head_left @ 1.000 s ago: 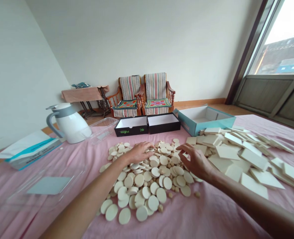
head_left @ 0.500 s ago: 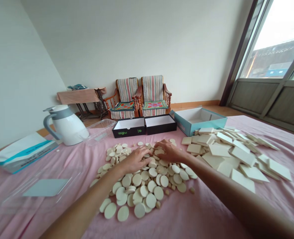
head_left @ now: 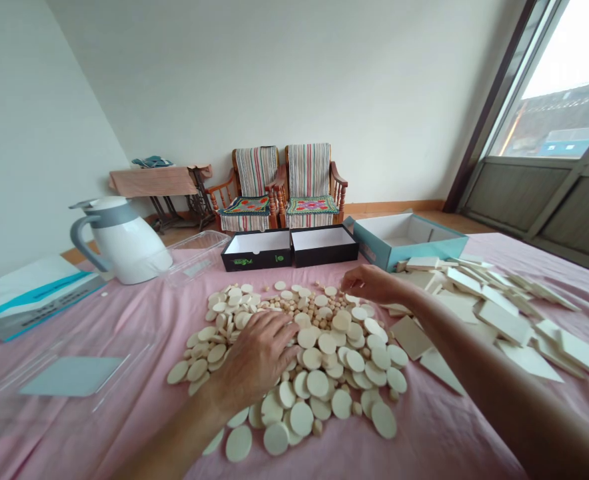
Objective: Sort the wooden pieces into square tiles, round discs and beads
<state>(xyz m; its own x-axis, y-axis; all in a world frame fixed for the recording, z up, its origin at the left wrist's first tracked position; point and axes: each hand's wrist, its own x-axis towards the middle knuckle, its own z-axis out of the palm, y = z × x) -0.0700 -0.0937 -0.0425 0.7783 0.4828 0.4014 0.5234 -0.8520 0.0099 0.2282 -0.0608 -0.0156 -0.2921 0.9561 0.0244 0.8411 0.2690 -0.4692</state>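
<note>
A heap of pale round wooden discs [head_left: 319, 347] lies on the pink cloth [head_left: 124, 440] in front of me, with small wooden beads [head_left: 302, 305] at its far side. My left hand [head_left: 257, 357] rests flat on the near left of the heap, fingers spread over the discs. My right hand [head_left: 369, 283] reaches to the heap's far right edge, fingers curled down onto the discs there; whether it holds one is hidden. A pile of pale square tiles [head_left: 479, 300] spreads to the right.
Two open black boxes [head_left: 290, 248] and a teal box [head_left: 405, 237] stand beyond the heap. A white jug [head_left: 124, 243], a clear plastic lid [head_left: 199, 253] and a clear tray [head_left: 69, 377] sit left. Two striped chairs [head_left: 284, 187] stand by the wall.
My left hand has drawn back toward me over the discs. My right hand has moved right and farther away, to the heap's far edge. The discs have been spread and small beads uncovered.
</note>
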